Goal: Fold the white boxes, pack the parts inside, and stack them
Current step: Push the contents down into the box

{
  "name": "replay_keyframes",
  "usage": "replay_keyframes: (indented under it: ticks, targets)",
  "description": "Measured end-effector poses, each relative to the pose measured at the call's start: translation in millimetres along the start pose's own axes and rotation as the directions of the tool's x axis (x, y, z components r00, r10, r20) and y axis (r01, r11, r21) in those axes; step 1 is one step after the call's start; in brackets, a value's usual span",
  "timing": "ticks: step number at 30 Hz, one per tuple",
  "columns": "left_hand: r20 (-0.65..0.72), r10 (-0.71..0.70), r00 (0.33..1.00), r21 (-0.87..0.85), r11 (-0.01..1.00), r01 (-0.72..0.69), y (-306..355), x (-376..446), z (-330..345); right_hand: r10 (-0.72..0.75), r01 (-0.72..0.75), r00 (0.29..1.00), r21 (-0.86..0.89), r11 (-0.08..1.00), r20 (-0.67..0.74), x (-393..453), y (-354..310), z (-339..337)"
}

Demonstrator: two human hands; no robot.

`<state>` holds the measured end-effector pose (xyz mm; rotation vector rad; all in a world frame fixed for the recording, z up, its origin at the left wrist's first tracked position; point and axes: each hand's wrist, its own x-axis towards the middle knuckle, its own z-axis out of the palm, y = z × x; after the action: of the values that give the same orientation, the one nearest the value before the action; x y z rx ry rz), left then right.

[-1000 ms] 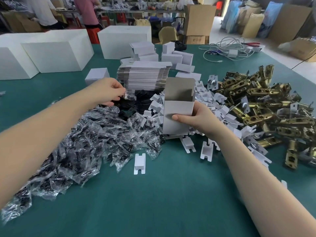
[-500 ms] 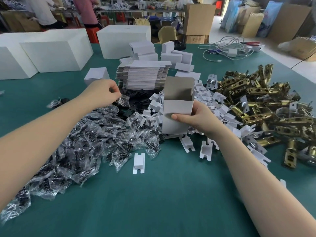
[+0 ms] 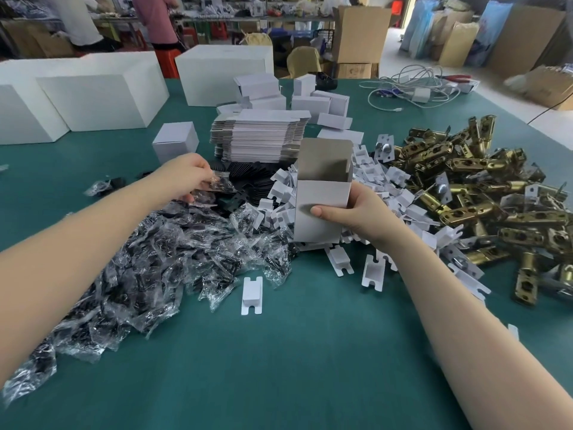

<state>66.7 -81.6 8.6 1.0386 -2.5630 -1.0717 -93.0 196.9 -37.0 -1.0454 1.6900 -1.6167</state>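
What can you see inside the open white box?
Only the grey inner face of the raised lid and back wall of the box, held by the right hand. Its front wall hides the contents.

Two hands are showing: left [image 3: 186,173], right [image 3: 362,215]. One open white box [image 3: 321,209] is standing upright with its lid flap raised. One stack of flat box blanks [image 3: 260,135] is sitting behind it. Three large white cartons [image 3: 102,94] are lining the far side of the desk [image 3: 310,367]. One small closed box [image 3: 175,141] is lying alone; several more are clustering behind the stack, count unclear. Three white card inserts [image 3: 251,294] are lying loose in front; the piled ones are too many to count. Clear bagged parts [image 3: 139,268] and brass latches [image 3: 496,187] are heaping uncountably. One cable bundle [image 3: 412,88] is resting at the far end.
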Motion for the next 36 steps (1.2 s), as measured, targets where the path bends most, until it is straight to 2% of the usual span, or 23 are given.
replay_keyframes:
  ticks: [2,4,6,8,10,12,13,15,17,19,20,22,26,32,36]
  targets:
    - [-0.001,-0.064,0.998,-0.216,0.974,0.062,2,-1,-1,-0.005,0.005,1.0,-0.002,1.0,-0.001,0,1,-1]
    - [0.009,-0.106,0.994,-0.436,0.895,0.099,4,-3,-3,-0.01,0.01,1.0,-0.005,1.0,0.0,1,2,-2]
    - [0.008,-0.102,0.995,-0.623,0.777,0.085,10,-5,-5,-0.005,0.005,1.0,-0.009,1.0,-0.001,2,3,-2]
    - [0.029,-0.071,0.997,-0.802,0.594,0.066,22,-9,-7,0.001,-0.001,1.0,-0.018,1.0,-0.002,2,3,-2]
    - [0.036,-0.011,0.999,-0.905,0.423,0.037,40,-16,-9,0.001,-0.001,1.0,-0.01,1.0,0.002,2,2,-1]
    - [-0.014,0.095,0.995,-0.92,0.388,-0.05,60,-27,-7,0.004,-0.004,1.0,-0.007,1.0,-0.002,1,1,0]
    - [-0.062,0.154,0.986,-0.906,0.406,-0.121,71,-33,-4,0.008,-0.008,1.0,-0.013,1.0,-0.008,1,0,0]
    - [-0.185,0.318,0.93,-0.791,0.513,-0.333,92,-46,6,0.017,-0.017,1.0,-0.034,0.999,-0.016,0,0,0]
    - [-0.212,0.563,0.799,-0.509,0.634,-0.582,110,-60,19,0.022,-0.022,1.0,-0.034,0.999,-0.01,0,-1,1]
    - [-0.114,0.702,0.703,-0.133,0.691,-0.711,121,-67,33,0.018,-0.018,1.0,-0.017,1.0,0.001,0,-2,1]
    - [-0.097,0.727,0.679,0.021,0.684,-0.729,125,-69,40,0.011,-0.011,1.0,-0.014,1.0,0.004,0,-2,1]
    - [-0.104,0.733,0.672,0.154,0.68,-0.717,128,-71,53,0.002,-0.002,1.0,-0.019,1.0,-0.004,-1,-3,1]
    - [-0.104,0.702,0.704,0.188,0.709,-0.68,125,-68,69,0.018,-0.019,0.999,-0.03,0.999,-0.037,0,0,0]
    - [-0.108,0.722,0.683,0.28,0.682,-0.676,114,-60,72,0.019,-0.02,0.999,-0.027,0.999,-0.041,3,2,0]
    - [-0.182,0.714,0.676,0.351,0.689,-0.634,110,-59,74,0.024,-0.024,0.999,-0.023,0.999,-0.036,2,2,1]
